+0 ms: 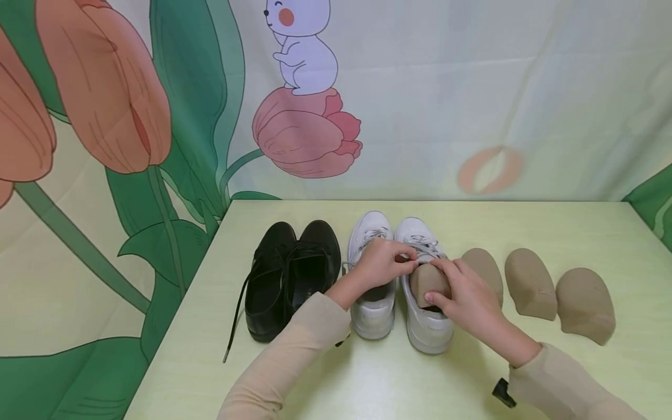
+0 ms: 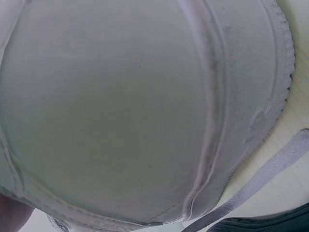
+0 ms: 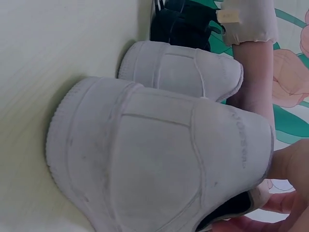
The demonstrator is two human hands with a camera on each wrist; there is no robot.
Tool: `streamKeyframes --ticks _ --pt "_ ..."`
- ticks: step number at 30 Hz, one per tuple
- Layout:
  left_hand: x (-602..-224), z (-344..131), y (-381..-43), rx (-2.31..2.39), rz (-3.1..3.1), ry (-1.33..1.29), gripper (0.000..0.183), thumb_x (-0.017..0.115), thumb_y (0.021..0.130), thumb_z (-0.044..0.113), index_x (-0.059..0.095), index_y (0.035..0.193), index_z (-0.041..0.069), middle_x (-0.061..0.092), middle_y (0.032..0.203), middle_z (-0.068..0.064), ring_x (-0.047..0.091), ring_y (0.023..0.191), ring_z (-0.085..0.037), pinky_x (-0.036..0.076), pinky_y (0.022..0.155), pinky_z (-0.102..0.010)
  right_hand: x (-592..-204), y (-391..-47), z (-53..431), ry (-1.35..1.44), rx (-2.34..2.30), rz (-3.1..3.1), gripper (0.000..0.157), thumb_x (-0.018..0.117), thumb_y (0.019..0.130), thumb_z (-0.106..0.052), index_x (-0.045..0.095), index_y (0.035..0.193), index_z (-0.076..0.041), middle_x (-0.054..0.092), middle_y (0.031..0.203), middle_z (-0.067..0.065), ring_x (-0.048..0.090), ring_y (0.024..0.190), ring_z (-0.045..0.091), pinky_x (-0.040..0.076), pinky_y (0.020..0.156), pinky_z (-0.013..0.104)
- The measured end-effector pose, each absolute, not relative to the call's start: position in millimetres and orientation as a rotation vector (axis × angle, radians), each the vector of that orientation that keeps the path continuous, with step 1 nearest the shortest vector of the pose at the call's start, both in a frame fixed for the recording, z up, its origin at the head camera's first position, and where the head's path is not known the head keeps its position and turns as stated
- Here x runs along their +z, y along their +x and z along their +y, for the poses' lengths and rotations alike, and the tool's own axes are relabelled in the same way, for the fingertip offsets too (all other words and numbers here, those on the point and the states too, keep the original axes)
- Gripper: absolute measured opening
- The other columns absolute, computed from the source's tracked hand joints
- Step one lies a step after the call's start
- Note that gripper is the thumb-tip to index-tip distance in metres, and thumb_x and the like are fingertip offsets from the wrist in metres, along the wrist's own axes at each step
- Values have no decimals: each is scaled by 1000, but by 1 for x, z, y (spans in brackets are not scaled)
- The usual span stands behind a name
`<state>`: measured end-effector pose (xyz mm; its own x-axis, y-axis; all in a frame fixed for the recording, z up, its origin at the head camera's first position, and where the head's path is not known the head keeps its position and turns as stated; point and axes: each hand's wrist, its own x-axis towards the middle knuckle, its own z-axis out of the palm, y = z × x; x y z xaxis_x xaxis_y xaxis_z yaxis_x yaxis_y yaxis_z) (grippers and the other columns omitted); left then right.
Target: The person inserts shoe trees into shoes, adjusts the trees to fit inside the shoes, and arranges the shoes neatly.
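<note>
Two white sneakers stand side by side, toes pointing away. Over the opening of the right-hand sneaker, my right hand grips a beige shoe insert, thumb on its near side and fingers over its far side. My left hand pinches that sneaker's tongue just ahead of the insert, its forearm crossing above the left-hand sneaker. In the right wrist view the sneaker heel fills the middle, with fingers at its opening. White shoe upper covers most of the left wrist view.
A pair of black lace-up shoes stands to the left, one lace trailing onto the table. Three more beige inserts lie to the right. Behind the table hangs a printed cloth with tulips.
</note>
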<state>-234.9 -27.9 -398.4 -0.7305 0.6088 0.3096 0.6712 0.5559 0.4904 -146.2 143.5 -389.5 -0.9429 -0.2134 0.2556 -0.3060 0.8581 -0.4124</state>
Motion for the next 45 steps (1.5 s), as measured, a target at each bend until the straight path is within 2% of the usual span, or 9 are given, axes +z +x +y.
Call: streamKeyframes --ticks 20,25,30,38,45 --pt "-399 -28 -234 -941 -2714 -1061 8 61 81 19 67 79 16 67 74 7 61 72 -4 41 61 -9 -398 -155 144 374 713 -2839 48 72 73 -23 49 112 -5 54 99 16 56 86 34 44 67 47" --pt "-399 -27 -235 -928 -2718 -1056 7 61 81 20 67 78 17 66 72 7 60 70 -2 40 60 -10 -393 -157 148 441 710 -2857 42 70 74 -20 52 109 -3 56 95 16 55 82 29 44 65 40" --pt "-400 -27 -234 -951 -2713 -1056 7 62 81 19 66 77 16 66 72 7 60 69 -2 40 59 -9 -389 -161 150 481 718 -2869 34 70 74 -17 55 102 -5 57 84 10 50 74 21 38 60 31" --pt "-401 -27 -234 -958 -2702 -1060 7 61 81 19 66 77 16 66 71 7 57 67 -1 40 58 -9 -389 -163 151 458 724 -2874 31 72 71 -18 57 96 -10 52 74 2 46 68 16 34 57 27" --pt "-400 -26 -234 -946 -2703 -1049 8 61 81 19 66 76 16 65 68 7 52 62 0 37 56 -10 -391 -163 151 410 689 -2873 31 72 71 -20 55 95 -10 51 75 3 45 67 17 33 55 28"
